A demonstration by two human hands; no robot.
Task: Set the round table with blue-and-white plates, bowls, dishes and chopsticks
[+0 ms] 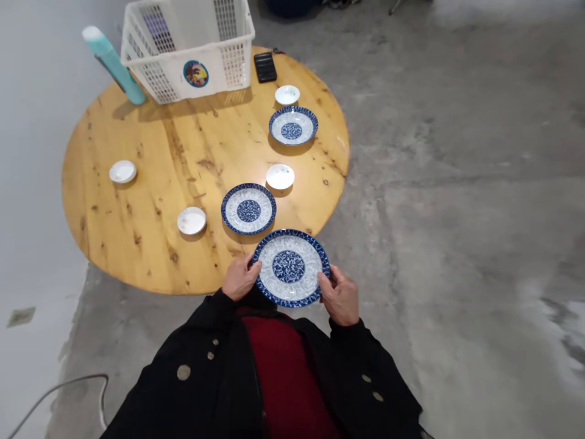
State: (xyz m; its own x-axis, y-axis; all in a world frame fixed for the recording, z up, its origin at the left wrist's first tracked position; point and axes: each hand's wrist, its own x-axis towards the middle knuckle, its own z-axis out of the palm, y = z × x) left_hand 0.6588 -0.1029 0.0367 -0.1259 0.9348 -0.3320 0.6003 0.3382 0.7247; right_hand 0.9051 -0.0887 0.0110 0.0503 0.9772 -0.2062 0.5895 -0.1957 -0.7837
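Held plate (289,266): glossy ceramic glaze is shown
Bench (150,146): knotty wood is smoothly varnished
Basket (216,68): perforated plastic is seen
Floor (457,213): matt concrete is left rough-looking

Soft shadows, glare on tabletop (247,153), floor (475,244) blurred

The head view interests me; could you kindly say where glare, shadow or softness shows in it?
Head view: glare brightens the wooden table beside one white saucer; a soft shadow lies along the near side of the white plastic basket; the held blue-and-white plate shows its pattern clearly, while the concrete floor looks soft toward the right edge.
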